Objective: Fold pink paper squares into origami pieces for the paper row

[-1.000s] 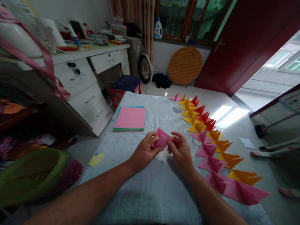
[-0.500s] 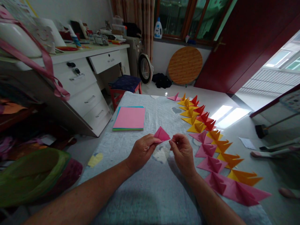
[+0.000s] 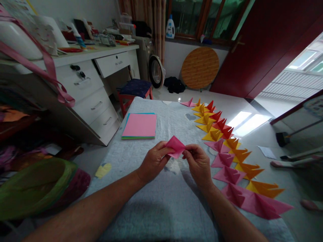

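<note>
A small folded pink origami paper [image 3: 176, 145], diamond-shaped, is held above the cloth-covered table [image 3: 156, 201]. My left hand [image 3: 154, 162] pinches its left corner between thumb and fingers. At its right corner, my right hand [image 3: 199, 164] has thumb and forefinger closed on the paper. Beyond my left hand lies a square stack of coloured paper [image 3: 139, 125] with a pink sheet on top. To the right of my hands stand rows of folded paper pieces, among them pink ones [image 3: 228, 174], yellow ones [image 3: 212, 135], orange ones [image 3: 249, 170] and red ones [image 3: 223, 126].
A white desk with drawers [image 3: 88, 97] runs along the left, with a red stool [image 3: 135, 90] beside it. At lower left is a green-lined bin [image 3: 37, 188]. A washing machine [image 3: 146, 50] has its door open. A round wooden board [image 3: 200, 67] leans against the back wall.
My right fingers have moved onto the pink paper's right corner, where they were just apart from it. The paper has turned from a triangular look to a diamond face.
</note>
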`<state>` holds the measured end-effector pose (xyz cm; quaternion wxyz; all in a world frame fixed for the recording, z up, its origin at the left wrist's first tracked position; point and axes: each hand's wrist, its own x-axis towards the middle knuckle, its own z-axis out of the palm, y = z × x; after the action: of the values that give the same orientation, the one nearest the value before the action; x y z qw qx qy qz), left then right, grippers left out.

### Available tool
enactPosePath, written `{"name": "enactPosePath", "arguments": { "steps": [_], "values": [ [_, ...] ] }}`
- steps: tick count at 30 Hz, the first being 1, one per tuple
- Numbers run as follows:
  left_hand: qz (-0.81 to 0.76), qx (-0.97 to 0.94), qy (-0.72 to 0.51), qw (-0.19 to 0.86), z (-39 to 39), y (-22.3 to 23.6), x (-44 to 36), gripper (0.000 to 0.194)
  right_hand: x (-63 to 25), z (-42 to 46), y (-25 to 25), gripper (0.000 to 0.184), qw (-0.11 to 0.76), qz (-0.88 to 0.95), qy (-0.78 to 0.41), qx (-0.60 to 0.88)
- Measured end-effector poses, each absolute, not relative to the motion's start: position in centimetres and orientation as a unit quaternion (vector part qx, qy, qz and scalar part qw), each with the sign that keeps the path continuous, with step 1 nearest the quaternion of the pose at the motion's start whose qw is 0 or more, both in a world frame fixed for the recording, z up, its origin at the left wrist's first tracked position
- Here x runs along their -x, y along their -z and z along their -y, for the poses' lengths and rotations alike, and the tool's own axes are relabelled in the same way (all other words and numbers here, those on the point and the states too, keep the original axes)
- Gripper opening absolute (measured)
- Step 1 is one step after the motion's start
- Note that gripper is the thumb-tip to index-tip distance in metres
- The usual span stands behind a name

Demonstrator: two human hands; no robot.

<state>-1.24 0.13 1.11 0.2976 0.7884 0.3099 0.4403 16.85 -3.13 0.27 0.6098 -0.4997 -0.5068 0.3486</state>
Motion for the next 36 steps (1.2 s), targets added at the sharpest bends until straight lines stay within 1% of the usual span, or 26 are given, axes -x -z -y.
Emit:
{"name": "enactPosePath", "arguments": {
  "steps": [7, 16, 21, 26, 29, 33, 36],
  "values": [
    [-0.319, -0.795, -0.433, 0.281, -0.2, -0.7, 1.2, 0.022, -16.8, 3.3, -0.4, 0.005, 0.615, 0.526, -0.338, 0.481],
    [-0.324, -0.803, -0.415, 0.28, -0.2, -0.7, 1.4, 0.02, -17.0, 3.6, -0.2, 0.007, 0.589, 0.565, -0.313, 0.486],
    [-0.325, -0.803, -0.411, 0.284, -0.3, -1.0, 1.5, 0.018, -16.8, 3.7, -1.4, 0.015, 0.569, 0.629, -0.261, 0.461],
    [-0.318, -0.788, -0.423, 0.315, -0.5, -1.1, 1.5, 0.015, -16.5, 4.0, -2.1, 0.033, 0.528, 0.704, -0.204, 0.428],
    [-0.321, -0.774, -0.431, 0.334, -0.5, -1.1, 1.5, 0.011, -16.5, 4.1, -1.9, 0.039, 0.509, 0.725, -0.178, 0.429],
    [-0.351, -0.739, -0.435, 0.376, -0.2, -1.1, 1.3, 0.008, -16.5, 4.1, -1.7, 0.032, 0.514, 0.717, -0.169, 0.44],
    [-0.37, -0.72, -0.434, 0.395, 0.1, -1.2, 1.1, 0.012, -16.5, 4.0, -1.7, 0.023, 0.515, 0.715, -0.166, 0.443]
  ]
}}
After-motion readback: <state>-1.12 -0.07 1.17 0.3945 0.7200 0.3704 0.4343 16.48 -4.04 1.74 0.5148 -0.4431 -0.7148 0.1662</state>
